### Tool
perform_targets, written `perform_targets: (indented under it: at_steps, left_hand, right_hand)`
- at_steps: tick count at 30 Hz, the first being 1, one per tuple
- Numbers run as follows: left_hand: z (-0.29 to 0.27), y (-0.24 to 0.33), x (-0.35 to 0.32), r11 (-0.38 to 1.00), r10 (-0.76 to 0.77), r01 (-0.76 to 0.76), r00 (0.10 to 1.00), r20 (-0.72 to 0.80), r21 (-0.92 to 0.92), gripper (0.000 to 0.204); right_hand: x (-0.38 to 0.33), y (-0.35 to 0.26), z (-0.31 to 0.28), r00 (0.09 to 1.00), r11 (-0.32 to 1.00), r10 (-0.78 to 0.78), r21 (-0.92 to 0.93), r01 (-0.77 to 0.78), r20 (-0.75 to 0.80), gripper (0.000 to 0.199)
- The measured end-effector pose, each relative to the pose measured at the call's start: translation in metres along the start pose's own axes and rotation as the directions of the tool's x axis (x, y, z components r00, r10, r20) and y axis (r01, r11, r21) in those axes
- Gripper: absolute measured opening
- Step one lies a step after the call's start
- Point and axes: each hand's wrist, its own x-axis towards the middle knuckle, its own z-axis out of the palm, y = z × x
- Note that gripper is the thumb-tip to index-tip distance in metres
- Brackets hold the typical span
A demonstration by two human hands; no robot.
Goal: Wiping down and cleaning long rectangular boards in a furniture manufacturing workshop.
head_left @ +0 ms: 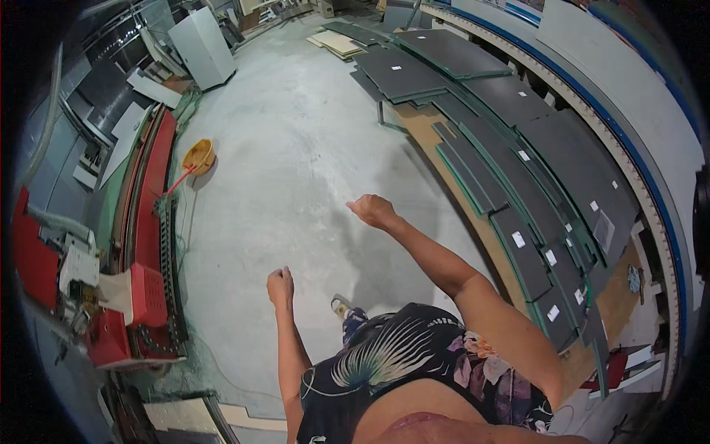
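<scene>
My left hand (280, 288) hangs over the pale floor (259, 155) with its fingers curled into a loose fist. My right hand (373, 212) is farther forward and to the right, its arm bent across the front of my body. Its fingers are also curled in, with the thumb side toward the left. Nothing shows in either hand, and neither touches anything. Nearest to the right hand are dark panels with green edges (477, 174), stacked in several piles along the right side.
At the left stands a long red machine (151, 174) with a toothed black rail. A yellow bucket (198, 157) with a red handle sits beside it. Farther off are a white cabinet (201, 49) and light boards (337, 43). My shoe (339, 305) shows below.
</scene>
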Motion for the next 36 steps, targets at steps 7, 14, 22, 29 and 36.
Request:
perform_targets:
  at_steps: [7,14,22,29,36]
  left_hand:
    - [0.014,0.038,0.219,0.998,0.053,-0.056,0.995,0.087,0.026,0.037]
    - [0.032,0.107,0.4,0.986,0.165,-0.162,0.977,0.135,-0.031,0.036]
    - [0.096,0.172,0.623,0.989,0.141,-0.146,0.98,0.139,0.028,0.037]
    - [0.09,0.221,0.804,0.997,0.069,-0.068,0.995,0.068,-0.02,0.038]
    - [0.12,0.245,1.01,0.994,0.066,-0.054,0.989,0.13,-0.098,0.039]
  right_hand:
    - [0.173,0.007,0.024,0.998,0.999,0.045,-0.017,-0.046,-0.04,0.053]
    - [0.294,0.056,0.023,0.931,0.939,0.34,-0.012,-0.344,-0.13,0.054]
    - [0.494,0.152,0.014,0.843,0.866,0.494,0.034,-0.499,-0.213,0.055]
    - [0.769,0.082,0.025,0.991,0.992,0.108,0.067,-0.103,-0.077,0.055]
    - [0.973,0.0,0.056,0.982,0.981,0.188,0.053,-0.188,0.014,0.053]
